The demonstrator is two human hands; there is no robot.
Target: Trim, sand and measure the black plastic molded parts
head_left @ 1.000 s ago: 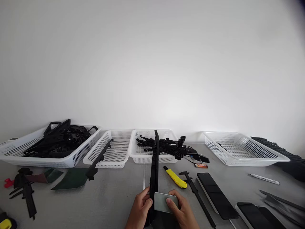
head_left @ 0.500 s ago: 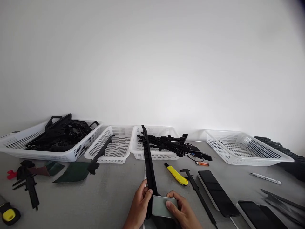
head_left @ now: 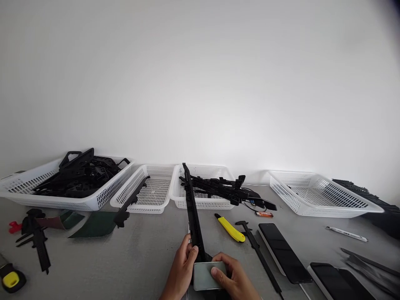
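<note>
My left hand is closed round the lower part of a long black plastic trim strip, which points up and away from me. My right hand grips a small pale grey-green rectangular block with rounded corners, thumb flat on its face. The block overlaps the strip's near end, so I cannot tell whether they touch. More black plastic strips lie heaped in the white basket behind the held strip's far end.
A yellow utility knife, black calipers and a phone lie to the right. Further left are green sandpaper, a second pair of calipers and a basket of black parts. Another white basket stands at the right.
The block in my right hand has shifted left and slightly down, nearer to me along the strip. The strip's far end has swung a little left.
</note>
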